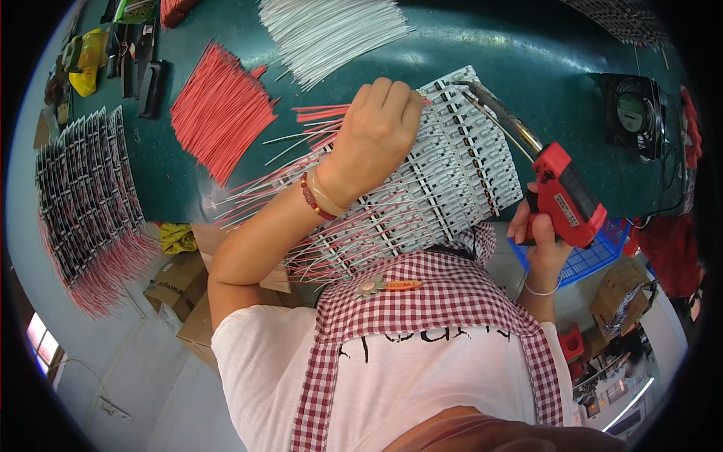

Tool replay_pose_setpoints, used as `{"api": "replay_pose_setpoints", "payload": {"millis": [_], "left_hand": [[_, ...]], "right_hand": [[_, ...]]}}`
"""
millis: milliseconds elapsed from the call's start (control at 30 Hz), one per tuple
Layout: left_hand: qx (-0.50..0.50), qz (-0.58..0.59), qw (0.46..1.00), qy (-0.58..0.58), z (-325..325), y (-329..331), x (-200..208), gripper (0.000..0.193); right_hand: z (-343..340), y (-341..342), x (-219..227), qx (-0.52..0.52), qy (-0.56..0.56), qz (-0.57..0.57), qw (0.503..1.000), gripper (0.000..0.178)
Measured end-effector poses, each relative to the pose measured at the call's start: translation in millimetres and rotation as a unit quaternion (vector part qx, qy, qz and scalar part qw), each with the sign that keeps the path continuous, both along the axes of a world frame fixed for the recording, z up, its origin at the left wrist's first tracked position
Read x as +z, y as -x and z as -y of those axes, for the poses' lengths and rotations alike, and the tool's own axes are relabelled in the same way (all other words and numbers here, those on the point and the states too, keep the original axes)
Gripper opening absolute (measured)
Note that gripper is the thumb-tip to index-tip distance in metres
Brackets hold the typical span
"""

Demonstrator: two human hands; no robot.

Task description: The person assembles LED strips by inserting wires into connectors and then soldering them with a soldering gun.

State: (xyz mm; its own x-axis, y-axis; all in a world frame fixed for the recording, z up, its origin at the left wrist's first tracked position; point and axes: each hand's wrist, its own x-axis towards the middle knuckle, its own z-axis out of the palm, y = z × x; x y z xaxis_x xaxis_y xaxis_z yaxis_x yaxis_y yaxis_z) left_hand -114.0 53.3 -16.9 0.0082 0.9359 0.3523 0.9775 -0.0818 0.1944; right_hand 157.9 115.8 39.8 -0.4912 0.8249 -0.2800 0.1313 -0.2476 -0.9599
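My left hand [376, 135] is closed in a pinch above the far part of a panel of small white circuit boards [459, 162]. Red wires [320, 113] stick out from its left side, and a short red end shows at the fingertips. Rows of red and white wires trail off the panel's left and near parts. Wrapped round the handle of a red soldering gun [566, 197] is my right hand [548, 248]. The gun's thin metal tip points up and left to the panel's far edge, near my left fingertips. Whether it touches a board cannot be made out.
On the green table [489, 45] lie a red wire pile [222, 113] and a white wire pile [331, 34]. Wired boards [86, 166] hang at the left edge, near black-handled tools [152, 87]. A black fan [636, 117] stands right, above a blue basket [584, 260].
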Motion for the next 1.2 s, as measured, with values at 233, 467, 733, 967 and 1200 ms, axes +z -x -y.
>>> {"api": "replay_pose_setpoints", "payload": {"millis": [233,467,733,967,1200], "left_hand": [[0.014,-0.016,1.0,-0.013,-2.0,2.2,5.9,0.016],[-0.023,0.026,0.999,-0.025,2.5,-9.4,2.6,0.021],[-0.033,0.031,0.999,0.003,3.8,-13.4,3.1,0.019],[-0.022,0.034,0.999,-0.003,4.4,-15.4,3.0,0.017],[-0.012,0.026,1.0,0.008,4.5,-14.8,2.1,0.016]], "right_hand": [[11.5,-11.6,-9.3,-0.01,0.008,0.01,1.0,0.061],[19.4,-16.9,-21.4,0.012,0.012,0.027,1.0,0.051],[22.5,-21.5,-29.1,0.037,-0.011,0.06,0.997,0.037],[19.8,-30.6,-34.9,0.114,-0.079,0.122,0.983,0.032],[22.4,-26.4,-29.3,0.062,-0.098,0.092,0.989,0.046]]}}
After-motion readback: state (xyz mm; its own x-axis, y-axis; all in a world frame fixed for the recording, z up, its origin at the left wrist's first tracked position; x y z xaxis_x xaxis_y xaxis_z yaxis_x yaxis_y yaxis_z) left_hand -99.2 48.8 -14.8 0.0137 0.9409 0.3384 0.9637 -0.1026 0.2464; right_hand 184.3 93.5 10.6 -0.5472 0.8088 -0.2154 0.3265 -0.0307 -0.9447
